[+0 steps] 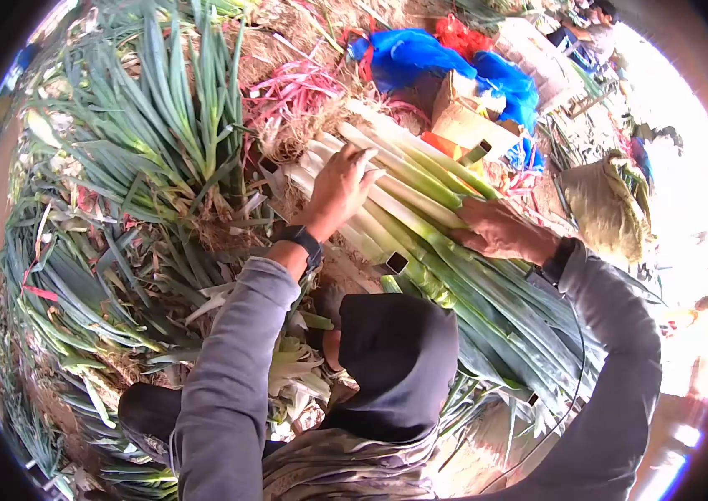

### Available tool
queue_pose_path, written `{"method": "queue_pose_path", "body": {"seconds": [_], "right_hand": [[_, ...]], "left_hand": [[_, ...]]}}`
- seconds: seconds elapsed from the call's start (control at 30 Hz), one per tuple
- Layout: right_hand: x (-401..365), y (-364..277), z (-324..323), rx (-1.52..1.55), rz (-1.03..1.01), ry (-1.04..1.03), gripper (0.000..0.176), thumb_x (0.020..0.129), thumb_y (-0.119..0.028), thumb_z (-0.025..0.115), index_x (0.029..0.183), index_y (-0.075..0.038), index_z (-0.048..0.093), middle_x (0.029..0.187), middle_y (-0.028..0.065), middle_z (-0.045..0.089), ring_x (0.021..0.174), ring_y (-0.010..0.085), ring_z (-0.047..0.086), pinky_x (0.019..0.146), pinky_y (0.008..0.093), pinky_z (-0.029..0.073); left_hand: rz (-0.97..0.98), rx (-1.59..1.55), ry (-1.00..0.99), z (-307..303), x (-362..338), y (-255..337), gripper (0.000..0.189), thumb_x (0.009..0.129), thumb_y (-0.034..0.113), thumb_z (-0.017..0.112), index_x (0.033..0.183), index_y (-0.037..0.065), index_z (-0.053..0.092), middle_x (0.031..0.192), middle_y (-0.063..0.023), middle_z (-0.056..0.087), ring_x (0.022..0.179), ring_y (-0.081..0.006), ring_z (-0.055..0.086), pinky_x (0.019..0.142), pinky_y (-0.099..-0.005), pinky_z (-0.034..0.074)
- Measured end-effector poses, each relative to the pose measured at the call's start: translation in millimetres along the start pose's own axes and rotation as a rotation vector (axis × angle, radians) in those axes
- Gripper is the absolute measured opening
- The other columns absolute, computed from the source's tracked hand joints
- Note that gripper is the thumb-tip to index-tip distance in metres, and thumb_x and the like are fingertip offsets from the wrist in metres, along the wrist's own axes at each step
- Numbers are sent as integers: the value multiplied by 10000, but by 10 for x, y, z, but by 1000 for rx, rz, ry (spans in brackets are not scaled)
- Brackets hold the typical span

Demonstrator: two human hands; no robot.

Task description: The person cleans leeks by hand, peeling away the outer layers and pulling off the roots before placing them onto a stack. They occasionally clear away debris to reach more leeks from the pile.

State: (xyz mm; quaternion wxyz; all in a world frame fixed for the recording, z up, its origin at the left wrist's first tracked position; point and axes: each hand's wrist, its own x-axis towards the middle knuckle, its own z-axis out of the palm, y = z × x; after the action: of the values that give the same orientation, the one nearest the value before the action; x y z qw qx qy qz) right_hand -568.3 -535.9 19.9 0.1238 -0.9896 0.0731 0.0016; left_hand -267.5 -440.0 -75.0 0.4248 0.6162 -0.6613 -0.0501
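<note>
A bundle of leeks (421,204) lies slantwise before me, with white stalks and roots at the upper left and green leaves toward the lower right. My left hand (341,190) is closed on a white leek stalk near the root end, thumb and fingers curled together. Farther down the bundle, my right hand (504,230) grips across the leeks where white turns green. Its palm faces down, and some of its fingertips are hidden. Dark square tube ends, one of them a post (396,263), stand up along the bundle's sides.
More leeks (179,100) are heaped at left. Pink strips (295,90), a blue plastic sheet (417,58) and a torn cardboard box (467,113) lie beyond the bundle. A sack (604,200) is at right. A dark rounded cloth shape (396,367) fills the near middle.
</note>
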Motion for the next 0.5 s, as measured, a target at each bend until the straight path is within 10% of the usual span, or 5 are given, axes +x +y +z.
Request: {"method": "queue_pose_path", "body": {"seconds": [0.5], "right_hand": [[105,-243,-71,-84,180,-44,517,1009,-492,561,930,19,575,870,204,540,772,392,605,676,480,488]], "left_hand": [[67,34,-285,10,126,-160,147,936,82,611,1065,15,631,962,-172,611,899,-358,656,813,-450,547]]}}
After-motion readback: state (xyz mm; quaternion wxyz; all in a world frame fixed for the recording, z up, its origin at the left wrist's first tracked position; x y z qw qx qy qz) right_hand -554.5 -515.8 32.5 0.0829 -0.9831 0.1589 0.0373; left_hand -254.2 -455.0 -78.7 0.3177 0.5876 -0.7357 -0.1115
